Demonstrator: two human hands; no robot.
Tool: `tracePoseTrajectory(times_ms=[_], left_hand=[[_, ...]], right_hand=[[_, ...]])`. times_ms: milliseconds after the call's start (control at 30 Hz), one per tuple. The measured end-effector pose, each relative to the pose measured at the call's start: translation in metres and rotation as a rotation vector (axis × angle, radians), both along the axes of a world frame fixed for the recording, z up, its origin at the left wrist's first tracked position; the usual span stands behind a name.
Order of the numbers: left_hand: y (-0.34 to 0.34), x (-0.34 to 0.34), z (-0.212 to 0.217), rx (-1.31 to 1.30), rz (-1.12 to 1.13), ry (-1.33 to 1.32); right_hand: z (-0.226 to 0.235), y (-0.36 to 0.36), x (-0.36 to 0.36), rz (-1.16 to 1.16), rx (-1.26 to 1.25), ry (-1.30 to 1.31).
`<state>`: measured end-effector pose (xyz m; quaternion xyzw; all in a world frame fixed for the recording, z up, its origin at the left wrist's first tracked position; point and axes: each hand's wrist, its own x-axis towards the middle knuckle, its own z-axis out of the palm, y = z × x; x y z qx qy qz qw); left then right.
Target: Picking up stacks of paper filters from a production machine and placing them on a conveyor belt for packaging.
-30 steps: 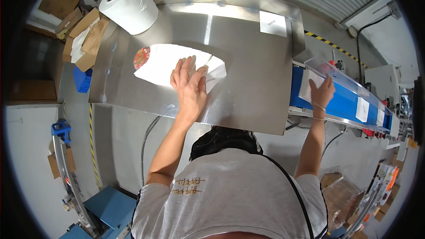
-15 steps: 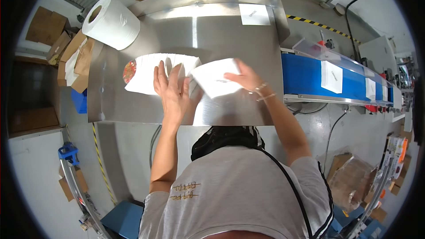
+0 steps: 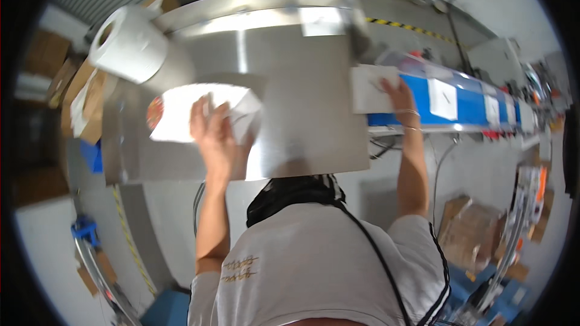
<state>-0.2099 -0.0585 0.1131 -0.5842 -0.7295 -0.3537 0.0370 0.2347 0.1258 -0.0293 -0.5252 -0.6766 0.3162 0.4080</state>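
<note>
My right hand (image 3: pixel 397 95) pinches a flat white square packet (image 3: pixel 370 90) at its right side, over the left end of the blue conveyor belt (image 3: pixel 414 96). Fingers spread, my left hand (image 3: pixel 211 136) rests on a fanned row of similar white packets (image 3: pixel 175 108) lying on the steel table (image 3: pixel 302 90). A round red patterned piece (image 3: pixel 155 113) shows at the left end of this row. The frontmost packet (image 3: pixel 243 115) leans at the right end, beside my left fingers. Motion blurs both hands somewhat.
A large white roll (image 3: pixel 130 45) stands at the table's back left. One white sheet (image 3: pixel 322 21) lies near the back right edge. Further along the belt sit several white packets (image 3: pixel 443 99), behind a clear guard (image 3: pixel 417 63). Open cardboard boxes (image 3: pixel 90 105) stand left of the table.
My right hand has carried the white packet rightward from beside the row to the belt's left end. My left hand stays on the row. The whole view has shifted slightly.
</note>
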Motion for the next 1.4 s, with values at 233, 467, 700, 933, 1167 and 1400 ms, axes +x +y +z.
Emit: tracePoseTrajectory(times_ms=[233,467,700,933,1167,1400], left_hand=[[-0.006,-0.009,-0.006,-0.015,-0.016,-0.054],[-0.004,-0.005,-0.004,-0.019,-0.023,-0.012],[-0.005,-0.007,0.004,-0.099,-0.108,0.031],[-0.004,-0.02,0.006,-0.08,0.016,-0.021],[-0.005,-0.024,-0.004,-0.011,-0.013,-0.055],[-0.003,-0.025,-0.006,-0.018,-0.045,-0.02]], right_hand=[[0.065,-0.002,-0.009,-0.32,-0.327,-0.428],[0.089,-0.021,-0.091,-0.258,0.252,-0.547],[0.109,-0.059,-0.282,0.755,-0.18,-0.002],[0.088,-0.062,-0.245,0.65,-0.375,0.074],[0.023,-0.013,-0.054,-0.296,-0.308,-0.271],[0.074,-0.019,-0.088,-0.061,0.202,-0.498]])
